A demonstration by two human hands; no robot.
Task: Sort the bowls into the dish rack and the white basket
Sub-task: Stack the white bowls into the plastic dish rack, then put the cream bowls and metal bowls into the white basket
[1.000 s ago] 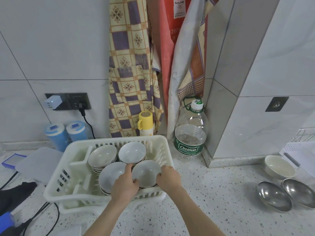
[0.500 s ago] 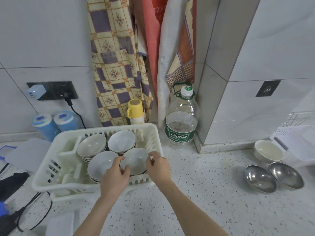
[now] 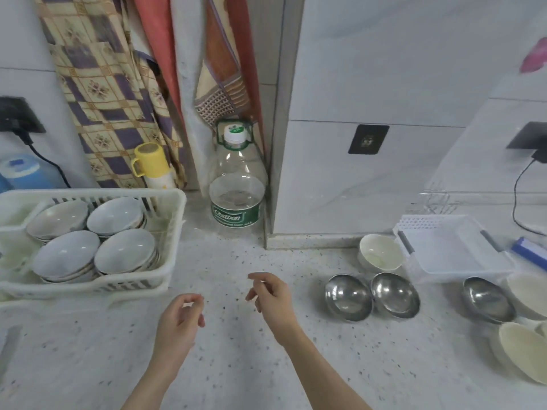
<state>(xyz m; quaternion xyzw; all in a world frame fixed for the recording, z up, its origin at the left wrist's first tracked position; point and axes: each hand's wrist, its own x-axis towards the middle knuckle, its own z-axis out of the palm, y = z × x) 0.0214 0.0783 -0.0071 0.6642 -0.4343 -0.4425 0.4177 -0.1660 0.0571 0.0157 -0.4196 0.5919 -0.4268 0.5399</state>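
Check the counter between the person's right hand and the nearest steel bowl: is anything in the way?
Nothing visible is. The right hand hovers empty above bare speckled counter, and the nearest steel bowl sits to its right with only open counter between them.

On your desk: dish rack at far left, four stacks of bowls in it. Bottle behind centre, against the wall. Basket at right; one bowl just left of it, two metal bowls side by side before that. Your hands hover between rack and metal bowls.
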